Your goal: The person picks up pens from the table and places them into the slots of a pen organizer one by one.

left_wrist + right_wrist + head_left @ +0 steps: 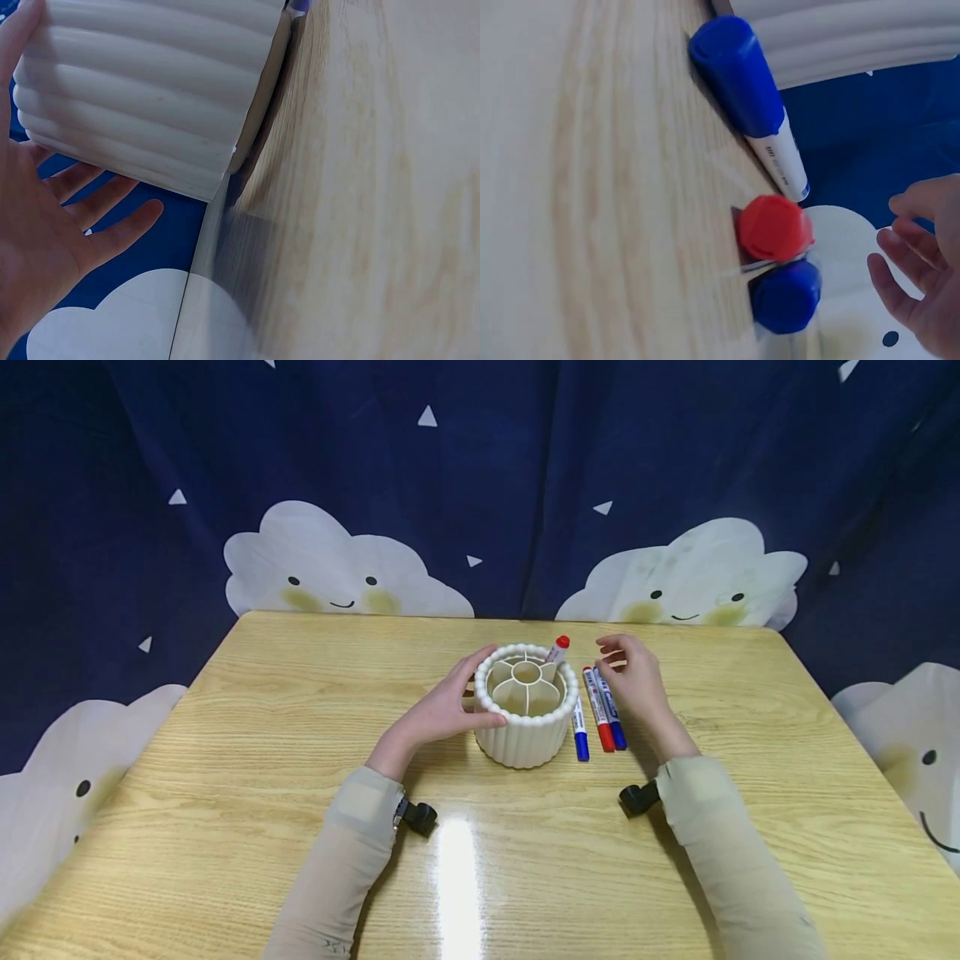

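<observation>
Off-white, round, plastic-looking pen holder (521, 742) stands upright on the light wood-grain table (300, 710), a little right of centre in the head view. Outer wall: vertical rounded ribs, even all round. Rim: a ring of bead-like bumps. Interior: a small central ring with thin dividers running outward, forming petal-shaped compartments. One white-barrelled marker with a red cap (559, 648) stands in a compartment at the far right, cap up, leaning slightly right and protruding above the rim.

Left hand (448, 700) grips the holder from its left side: thumb on the near rim, fingers spread along the far side.

Right hand (633, 677) is partly open above the table, fingers loosely bent, nothing held. It is near the far ends of three markers lying right of the holder, caps toward the person. In order from the holder: slim white marker with a blue cap (581, 742), its far end hidden by the holder; white marker with a red cap and printed label (599, 710); white-and-blue marker with a blue cap (612, 714). The last two lie side by side.
</observation>
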Demonstrator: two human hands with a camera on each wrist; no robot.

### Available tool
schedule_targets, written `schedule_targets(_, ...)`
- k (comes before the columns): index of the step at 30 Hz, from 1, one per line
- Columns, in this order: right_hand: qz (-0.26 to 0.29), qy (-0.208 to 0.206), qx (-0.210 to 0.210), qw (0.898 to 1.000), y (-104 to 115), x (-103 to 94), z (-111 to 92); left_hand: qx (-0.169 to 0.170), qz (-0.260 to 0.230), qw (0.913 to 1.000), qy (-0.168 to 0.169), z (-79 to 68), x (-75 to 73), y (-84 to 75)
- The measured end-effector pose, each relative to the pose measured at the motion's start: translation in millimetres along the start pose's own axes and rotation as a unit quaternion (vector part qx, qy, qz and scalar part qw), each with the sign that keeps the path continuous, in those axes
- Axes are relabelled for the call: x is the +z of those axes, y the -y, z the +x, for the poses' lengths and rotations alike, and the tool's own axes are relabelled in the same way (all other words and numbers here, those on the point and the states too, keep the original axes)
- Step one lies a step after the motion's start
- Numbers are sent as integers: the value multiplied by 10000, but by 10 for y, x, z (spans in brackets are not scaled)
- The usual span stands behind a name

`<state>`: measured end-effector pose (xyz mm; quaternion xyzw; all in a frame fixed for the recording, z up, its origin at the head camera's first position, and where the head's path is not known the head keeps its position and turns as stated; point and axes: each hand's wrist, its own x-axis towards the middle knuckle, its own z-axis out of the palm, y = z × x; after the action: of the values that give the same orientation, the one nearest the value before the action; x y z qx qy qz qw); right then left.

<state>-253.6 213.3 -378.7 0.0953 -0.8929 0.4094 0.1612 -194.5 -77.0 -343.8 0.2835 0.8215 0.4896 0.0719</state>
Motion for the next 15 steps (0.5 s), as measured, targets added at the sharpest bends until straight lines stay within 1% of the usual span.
schedule_targets(5,-164,226,295,9992,-72,11,7,-35,12,10000,6,-1,0,1)
schedule_targets(6,-203,285,365,9987,-87,14,12,-25,28,10000,-10,14,7,47)
schedule_targets(11,-469,639,745,9941,-160,37,28,-48,10,10000,-21,28,10,78)
schedule_targets(15,-742,849,900,9895,-197,48,29,-7,22,10000,-8,4,2,16)
